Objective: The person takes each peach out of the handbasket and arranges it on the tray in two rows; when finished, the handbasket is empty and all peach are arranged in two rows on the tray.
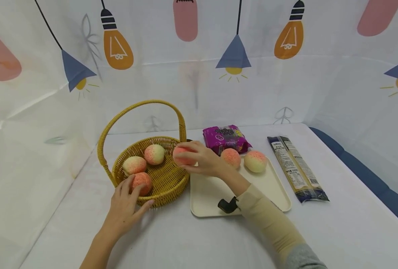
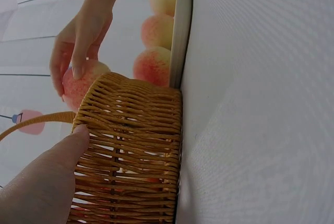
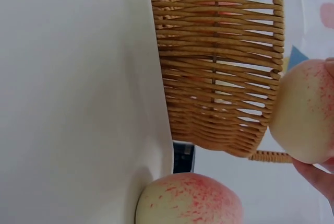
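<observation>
White table (image 1: 192, 239); lamp-print backdrop (image 1: 192, 86)

Open worktop (image 1: 172, 239) in front, free to pass. Basket (image 1: 165, 194) handle (image 1: 141, 106) arching overhead, blocking entry from behind. Three peaches (image 1: 144, 164) crowding basket's left half. Tray (image 1: 212, 194) touching basket's right rim; purple packet (image 1: 226, 138) just behind.

The person is wearing a snug beige sleeve (image 1: 268, 216) on the right forearm, giving way to grey fabric (image 1: 301, 257) near the elbow, with a small black device (image 1: 228, 205) at the wrist, while the left forearm (image 1: 99, 246) is showing bare, unsleeved.
</observation>
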Motion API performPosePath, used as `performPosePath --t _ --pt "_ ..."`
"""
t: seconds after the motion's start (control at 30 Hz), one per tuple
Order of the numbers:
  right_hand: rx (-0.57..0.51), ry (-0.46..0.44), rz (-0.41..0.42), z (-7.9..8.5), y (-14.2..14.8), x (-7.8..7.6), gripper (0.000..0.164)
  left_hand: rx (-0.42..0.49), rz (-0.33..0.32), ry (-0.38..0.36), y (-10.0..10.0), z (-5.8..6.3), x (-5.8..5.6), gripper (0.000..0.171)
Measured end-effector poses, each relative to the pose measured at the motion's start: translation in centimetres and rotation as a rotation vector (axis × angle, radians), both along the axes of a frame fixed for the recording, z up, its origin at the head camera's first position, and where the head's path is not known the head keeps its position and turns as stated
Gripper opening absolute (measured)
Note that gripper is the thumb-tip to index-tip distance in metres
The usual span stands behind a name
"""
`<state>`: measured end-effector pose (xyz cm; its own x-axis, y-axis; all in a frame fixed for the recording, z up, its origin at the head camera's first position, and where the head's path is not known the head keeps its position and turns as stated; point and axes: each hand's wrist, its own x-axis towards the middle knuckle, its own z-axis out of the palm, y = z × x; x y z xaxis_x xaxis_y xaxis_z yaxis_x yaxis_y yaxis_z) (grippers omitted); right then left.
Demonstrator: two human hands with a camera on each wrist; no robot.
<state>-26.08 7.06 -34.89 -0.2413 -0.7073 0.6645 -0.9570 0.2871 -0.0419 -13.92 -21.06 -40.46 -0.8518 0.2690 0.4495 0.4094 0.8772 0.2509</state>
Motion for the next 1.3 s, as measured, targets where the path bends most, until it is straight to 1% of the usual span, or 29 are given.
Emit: performPosePath --t 0.23,0.47,0.63,0.7,0.8,0.9,1.0,1.13,1.3 --pt "-0.004 0.028 -0.031 0.2 1.8 1.2 0.037 -0.006 0.002 0.008 0.0 0.0 0.0 0.051" --pt "-0.036 -0.026 -0.016 -0.1 4.5 1.9 0.039 -0.004 0.002 0.005 0.0 0.0 0.0 0.050" --pt "0.018 -0.033 -0.063 -0.4 6.6 2.8 0.039 -0.006 0.001 0.015 0.0 0.0 -0.1 0.050" --pt "0.033 -0.041 -0.069 -0.6 7.4 3.3 0.038 -0.011 -0.001 0.021 0.0 0.0 -0.1 0.050" --pt "0.038 -0.052 -0.072 -1.1 8.5 4.0 0.035 -0.018 -0.004 0.027 0.0 -0.1 -0.1 0.050" --pt "0.044 -0.062 -0.080 -1.3 9.7 4.5 0.036 -0.016 -0.006 0.026 0.0 -0.1 0.0 0.050" --pt "0.063 -0.070 -0.102 -1.4 10.9 4.9 0.038 -0.010 -0.006 0.021 0.0 -0.1 0.1 0.049" --pt "0.094 -0.087 -0.140 -1.6 12.8 5.6 0.036 -0.008 -0.006 0.016 0.0 -0.1 0.0 0.049" --pt "0.093 -0.099 -0.155 -2.2 15.1 6.3 0.033 -0.017 -0.002 0.027 -0.1 -0.1 0.1 0.050"
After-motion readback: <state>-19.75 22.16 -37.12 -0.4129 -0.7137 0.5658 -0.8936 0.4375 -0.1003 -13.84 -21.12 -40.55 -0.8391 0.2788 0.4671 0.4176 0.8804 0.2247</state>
